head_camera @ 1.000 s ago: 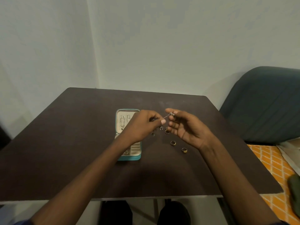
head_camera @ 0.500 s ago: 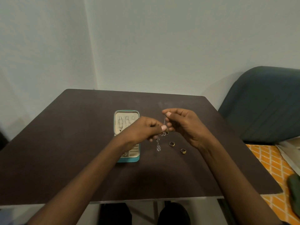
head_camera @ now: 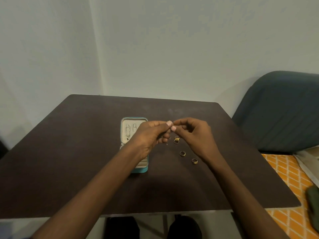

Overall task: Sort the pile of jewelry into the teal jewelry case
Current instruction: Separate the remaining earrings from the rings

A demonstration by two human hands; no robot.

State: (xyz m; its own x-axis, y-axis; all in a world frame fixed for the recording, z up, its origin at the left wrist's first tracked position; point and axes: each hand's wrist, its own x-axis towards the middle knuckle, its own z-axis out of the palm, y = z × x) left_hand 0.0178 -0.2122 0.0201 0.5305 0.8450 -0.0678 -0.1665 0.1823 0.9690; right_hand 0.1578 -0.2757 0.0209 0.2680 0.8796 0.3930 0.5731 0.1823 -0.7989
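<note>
The teal jewelry case (head_camera: pixel 142 170) lies open on the dark table (head_camera: pixel 69 152), its cream lid panel holding two hanging pieces. My left hand (head_camera: pixel 150 137) and my right hand (head_camera: pixel 193 133) meet fingertip to fingertip above the table, just right of the case, both pinching a thin silver chain piece (head_camera: pixel 167 143) that is mostly hidden by the fingers. Below the hands lie three rings: a gold ring (head_camera: pixel 176 140), a darker ring (head_camera: pixel 182 153) and another ring (head_camera: pixel 194 161).
A dark blue-grey chair (head_camera: pixel 279 111) stands at the table's right side. An orange patterned cloth (head_camera: pixel 290 183) lies at the lower right with a dark green object (head_camera: pixel 313 204) on it. Walls close off the back and left.
The dangling chain with its pendant has been gathered up into my fingers; my hands have drawn together, fingertips now touching. The rings on the table have not moved.
</note>
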